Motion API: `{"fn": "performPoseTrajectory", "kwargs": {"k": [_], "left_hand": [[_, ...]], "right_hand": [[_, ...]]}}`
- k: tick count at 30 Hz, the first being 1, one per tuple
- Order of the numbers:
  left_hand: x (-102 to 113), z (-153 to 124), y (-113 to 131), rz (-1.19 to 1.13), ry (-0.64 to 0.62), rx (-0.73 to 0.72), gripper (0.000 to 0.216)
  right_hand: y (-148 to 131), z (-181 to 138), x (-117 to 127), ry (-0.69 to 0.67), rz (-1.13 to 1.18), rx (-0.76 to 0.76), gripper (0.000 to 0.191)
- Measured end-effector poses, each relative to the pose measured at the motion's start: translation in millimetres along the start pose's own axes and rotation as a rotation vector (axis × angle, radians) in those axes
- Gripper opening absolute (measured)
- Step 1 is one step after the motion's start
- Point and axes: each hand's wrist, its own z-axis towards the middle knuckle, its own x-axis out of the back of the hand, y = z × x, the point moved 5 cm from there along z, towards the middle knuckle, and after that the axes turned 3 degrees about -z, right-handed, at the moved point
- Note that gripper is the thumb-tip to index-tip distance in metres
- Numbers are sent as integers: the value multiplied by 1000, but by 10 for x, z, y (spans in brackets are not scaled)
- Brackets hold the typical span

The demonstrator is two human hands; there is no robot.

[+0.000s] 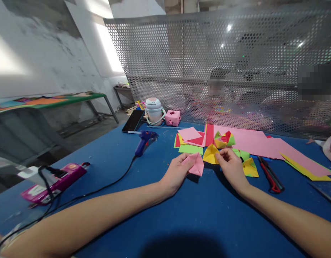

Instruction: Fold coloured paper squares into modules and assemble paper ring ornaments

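Between thumb and fingers, my left hand (176,175) holds a pink folded paper piece (197,165). My right hand (232,168) pinches a yellow folded paper piece (210,154) by its right side. The two pieces are close together but apart, above the blue table (165,229). Just beyond my right hand sits a multicoloured folded paper shape (223,139). More folded pieces, a green one (242,154) and a yellow one (250,167), lie to the right of that hand. Behind my left hand is a stack of coloured paper squares (190,139).
A blue glue gun (145,142) with a black cord lies left, near a purple power strip (56,182). Further back stand a phone (133,120), a lidded bottle (154,111) and a pink paper cube (173,118). Red-handled cutter (271,175) and pink sheets (262,143) lie right; perforated metal screen (165,64) behind.
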Motion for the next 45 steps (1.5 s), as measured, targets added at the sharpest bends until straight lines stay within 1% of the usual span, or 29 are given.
{"fn": "performPoseTrajectory", "kwargs": {"k": [2,4,8,11,14,19,22,24,26,28,31,35,38,40,42,45], "left_hand": [[-43,-38,27,107,-58,-11,28],[-64,-63,41,231,-69,-6,25],[-50,-63,60,435,-1,-16,16],[-29,-52,84,526,44,-61,17],[-4,-46,98,533,73,-86,19],[39,-38,102,482,116,-90,18],[46,-47,108,469,164,-72,17],[35,-55,102,406,173,-44,17],[-3,-56,94,352,114,-29,17],[-55,-51,81,344,6,-25,16],[-88,-43,53,367,-103,-9,13],[-88,-38,42,430,-140,-22,13],[-102,-46,48,505,-167,-69,17],[-117,-53,19,500,-211,-48,18],[-123,-57,-28,472,-249,5,16],[-117,-58,-68,482,-268,45,15]], "right_hand": [[-12,-12,-40,-38,-7,5,19],[-53,-64,-98,-102,-4,19,18],[-125,-179,-186,-221,59,24,17],[-111,-198,-205,-269,118,-9,19],[-74,-191,-224,-311,188,-66,19],[-63,-232,-295,-382,365,-227,13],[-79,-265,-334,-399,417,-292,13],[-89,-278,-345,-399,429,-307,14],[-99,-290,-347,-409,446,-319,16],[-121,-299,-340,-434,452,-313,16],[-168,-285,-308,-460,409,-239,14],[-166,-228,-251,-429,312,-146,18],[-181,-202,-234,-445,227,-18,18],[-193,-197,-231,-458,181,53,18],[-188,-189,-227,-453,164,77,18],[-146,-170,-234,-449,164,52,17]]}}
